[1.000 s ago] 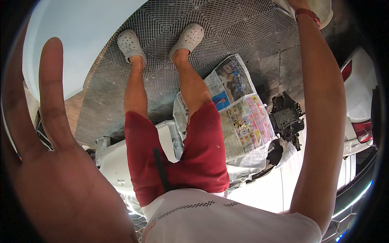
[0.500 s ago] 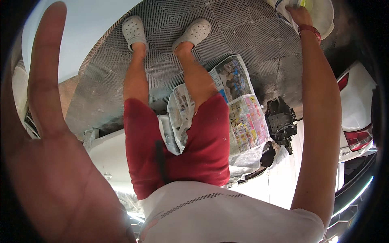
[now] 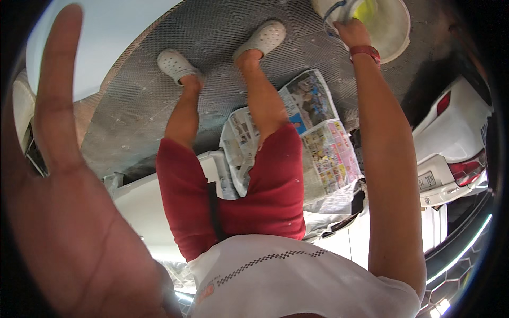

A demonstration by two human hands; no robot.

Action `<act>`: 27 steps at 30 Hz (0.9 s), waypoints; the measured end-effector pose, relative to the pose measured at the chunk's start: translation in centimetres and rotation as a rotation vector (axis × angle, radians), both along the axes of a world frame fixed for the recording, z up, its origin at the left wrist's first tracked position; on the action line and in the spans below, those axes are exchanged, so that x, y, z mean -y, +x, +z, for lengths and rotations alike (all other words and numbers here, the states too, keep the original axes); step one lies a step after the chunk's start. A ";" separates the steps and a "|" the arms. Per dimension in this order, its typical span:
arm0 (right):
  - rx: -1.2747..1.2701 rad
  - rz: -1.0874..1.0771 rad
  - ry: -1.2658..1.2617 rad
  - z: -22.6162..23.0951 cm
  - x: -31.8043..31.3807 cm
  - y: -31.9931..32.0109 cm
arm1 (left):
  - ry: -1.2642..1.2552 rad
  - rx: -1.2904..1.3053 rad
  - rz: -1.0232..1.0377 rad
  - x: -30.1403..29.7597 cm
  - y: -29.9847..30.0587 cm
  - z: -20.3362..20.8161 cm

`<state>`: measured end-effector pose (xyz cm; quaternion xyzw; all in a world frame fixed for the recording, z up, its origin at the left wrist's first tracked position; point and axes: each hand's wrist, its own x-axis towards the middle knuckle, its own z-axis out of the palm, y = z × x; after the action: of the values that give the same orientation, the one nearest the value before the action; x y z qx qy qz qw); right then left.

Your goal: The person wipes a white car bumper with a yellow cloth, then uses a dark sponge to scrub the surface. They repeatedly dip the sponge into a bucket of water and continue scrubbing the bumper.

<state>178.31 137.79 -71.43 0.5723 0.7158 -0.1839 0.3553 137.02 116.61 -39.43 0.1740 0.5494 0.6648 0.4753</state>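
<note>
My left hand (image 3: 79, 222) fills the left side of the view close up, palm showing, one finger stretched straight up and the others apart near the dark rim. It holds nothing. At the upper right, my right hand (image 3: 352, 34), with a red band on its wrist, is closed at the near left side of a white round bucket (image 3: 391, 38). A blue cord or handle (image 3: 330, 18) curves beside that hand. Something yellow-green (image 3: 364, 9) shows inside the bucket; I cannot make out what it is. My fingers partly hide the grip.
Newspaper sheets (image 3: 328, 153) cover part of a white car body (image 3: 140, 204) behind my legs. Another white car (image 3: 450, 143) with red tail lamps stands at the right. A pale blue-white panel (image 3: 106, 42) reaches in at upper left, above the ribbed grey floor mat (image 3: 138, 106).
My right hand and the bucket have moved together to the left and slightly down in the view. My legs have shifted, with the left foot lower. The left hand stays raised and spread.
</note>
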 end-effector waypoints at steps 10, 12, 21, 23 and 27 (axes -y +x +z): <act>-0.025 -0.086 0.317 -2.4 4.4 -3.5 | 0.093 -0.029 0.046 3.1 -5.3 -3.0; -0.090 -0.163 0.372 -3.0 5.1 -3.3 | 0.113 -0.050 0.065 3.0 -5.6 -4.4; -0.463 -0.095 0.556 -2.1 6.0 -3.6 | 0.301 -0.157 0.122 -0.9 -5.1 -12.2; -0.363 -0.101 0.551 -1.8 6.0 -4.0 | 0.356 -0.172 0.124 -0.8 -4.9 -12.6; -0.361 -0.063 0.639 -1.9 6.0 -4.1 | 0.500 -0.189 0.103 1.8 -3.4 -11.2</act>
<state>174.18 131.78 -73.31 0.6345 0.7703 -0.0600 0.0206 133.60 114.80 -50.65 0.3193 0.4182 0.7839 0.3296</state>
